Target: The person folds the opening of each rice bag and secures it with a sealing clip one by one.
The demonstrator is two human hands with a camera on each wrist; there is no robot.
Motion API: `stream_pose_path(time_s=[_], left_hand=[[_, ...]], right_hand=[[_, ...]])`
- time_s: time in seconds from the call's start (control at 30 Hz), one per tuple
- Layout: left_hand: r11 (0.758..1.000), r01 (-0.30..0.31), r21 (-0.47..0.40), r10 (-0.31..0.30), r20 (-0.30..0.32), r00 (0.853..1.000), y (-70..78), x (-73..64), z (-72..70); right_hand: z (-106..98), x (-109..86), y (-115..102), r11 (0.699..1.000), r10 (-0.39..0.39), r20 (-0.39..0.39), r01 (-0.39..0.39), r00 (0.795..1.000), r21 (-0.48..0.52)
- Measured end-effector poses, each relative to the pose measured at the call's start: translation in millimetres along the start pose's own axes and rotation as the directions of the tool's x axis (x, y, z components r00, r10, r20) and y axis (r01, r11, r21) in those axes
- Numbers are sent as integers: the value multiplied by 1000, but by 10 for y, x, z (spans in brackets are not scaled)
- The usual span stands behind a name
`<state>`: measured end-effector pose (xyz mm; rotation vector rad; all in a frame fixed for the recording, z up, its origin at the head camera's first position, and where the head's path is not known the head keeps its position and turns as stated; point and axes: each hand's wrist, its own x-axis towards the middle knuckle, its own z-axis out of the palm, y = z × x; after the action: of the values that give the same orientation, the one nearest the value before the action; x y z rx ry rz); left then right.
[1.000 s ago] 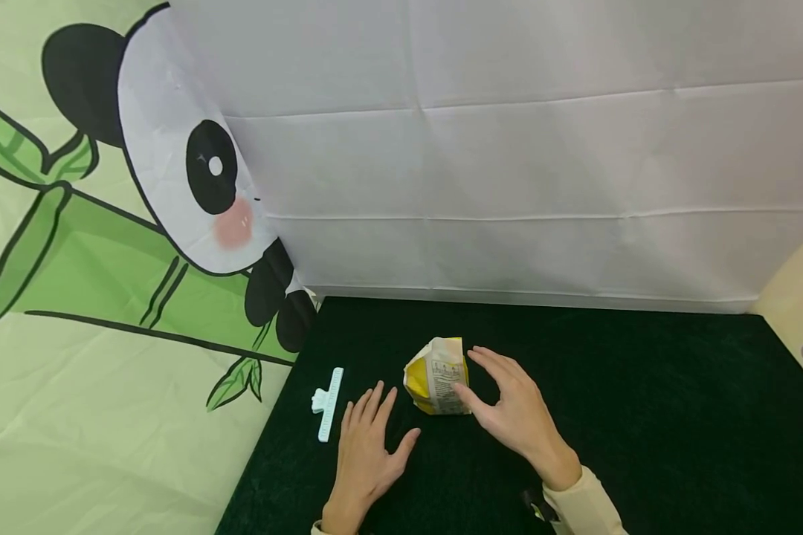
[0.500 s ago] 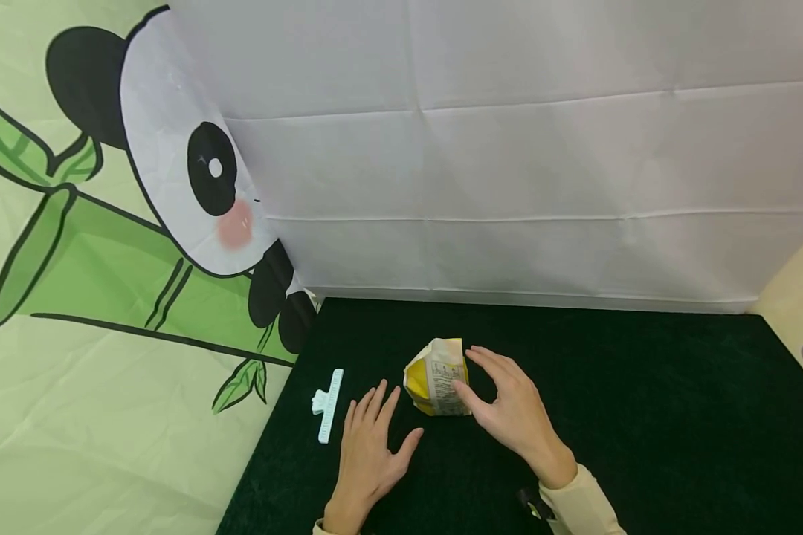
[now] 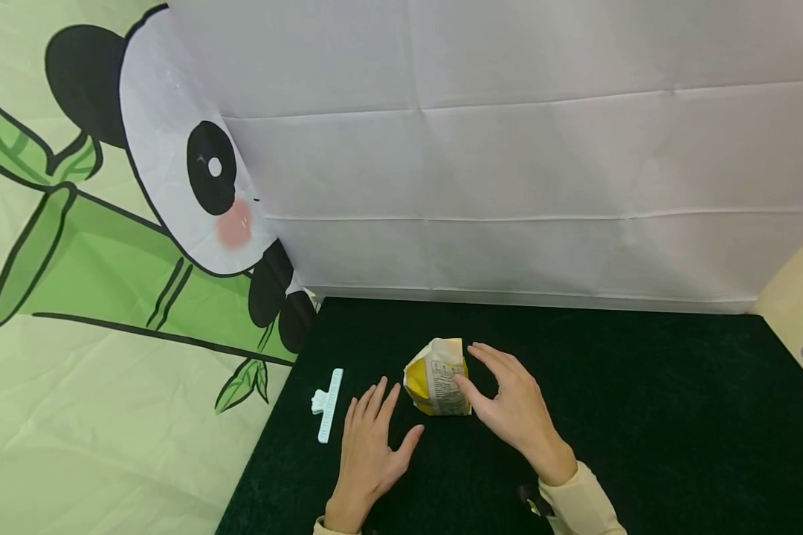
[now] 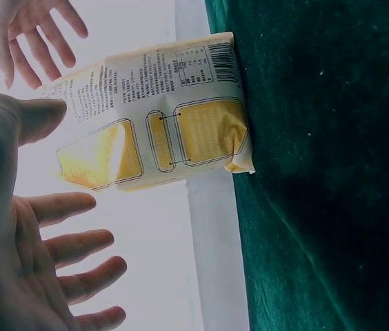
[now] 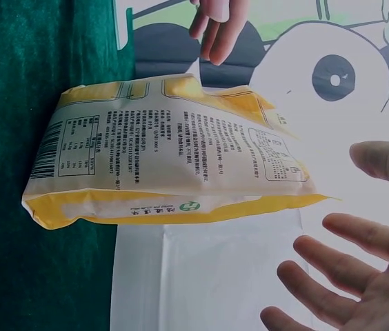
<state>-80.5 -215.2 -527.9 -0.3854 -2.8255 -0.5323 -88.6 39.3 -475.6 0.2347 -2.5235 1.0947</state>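
Hands, 2, apart, gripping nil: L hand (image 3: 370, 462) near-left of bag (image 3: 435, 377), R hand (image 3: 518, 413) right. Clip (image 3: 331, 406), 1: farther left. I'd press bag sides evenly, gently; prob. crushable.

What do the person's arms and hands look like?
The left hand and right hand wear no gloves. A pale cream cloth sleeve shows on the right; a small black object beside it is too unclear to name. A similar left cuff barely shows.

Wht backdrop (image 3: 522, 156) w/ fold creases behind dk grn cloth-covered tbl (image 3: 656, 416); L side lt grn hanging (image 3: 100, 438) w/ cartoon panda (image 3: 163, 178) & bamboo (image 3: 114, 260); R edge cream panel (image 3: 792, 305), partly cut off.
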Motion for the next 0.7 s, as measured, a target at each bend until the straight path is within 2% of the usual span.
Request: stream_pose_path(time_s=[0.7], left_hand=[[998, 27, -53, -28, -28, 999, 51, 58, -66]], right_hand=[[-8, 33, -27, 1000, 18, -15, -18, 1000, 5]])
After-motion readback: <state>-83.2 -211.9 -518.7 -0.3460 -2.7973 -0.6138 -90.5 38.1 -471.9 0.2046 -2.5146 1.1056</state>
